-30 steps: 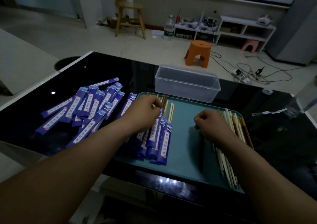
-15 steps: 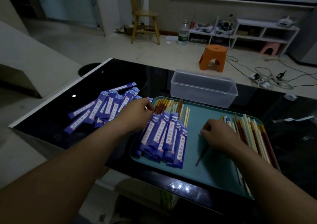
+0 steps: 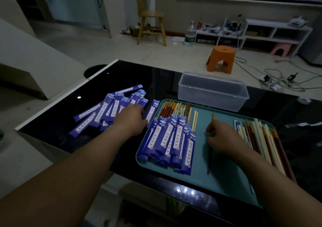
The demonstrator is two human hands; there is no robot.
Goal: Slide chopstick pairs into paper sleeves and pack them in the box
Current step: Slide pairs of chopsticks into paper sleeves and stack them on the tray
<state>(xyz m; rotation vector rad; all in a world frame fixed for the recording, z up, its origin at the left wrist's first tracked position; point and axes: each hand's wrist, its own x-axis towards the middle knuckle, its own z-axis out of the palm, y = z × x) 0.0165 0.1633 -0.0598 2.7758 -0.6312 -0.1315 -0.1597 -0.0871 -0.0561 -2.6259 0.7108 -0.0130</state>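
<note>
Chopsticks point(image 3: 261, 139) beside tray's point(image 3: 226, 179) sleeved bundles point(image 3: 170, 139).

A heap of flat, empty purple paper sleeves point(image 3: 111, 110) is lying on the black tabletop at nine o'clock of a teal tray point(image 3: 224, 179), while a row of filled sleeves point(image 3: 170, 141) is resting on the tray's nine o'clock side with brown and cream chopstick tips point(image 3: 177, 107) sticking out toward twelve o'clock. Loose chopsticks point(image 3: 263, 141) in cream, brown and yellow are lying roughly parallel along the tray's three o'clock side, and a dark pair point(image 3: 210, 155) is lying near its middle. A clear, open plastic box point(image 3: 212, 91) is sitting empty just beyond the tray at twelve o'clock.
</note>
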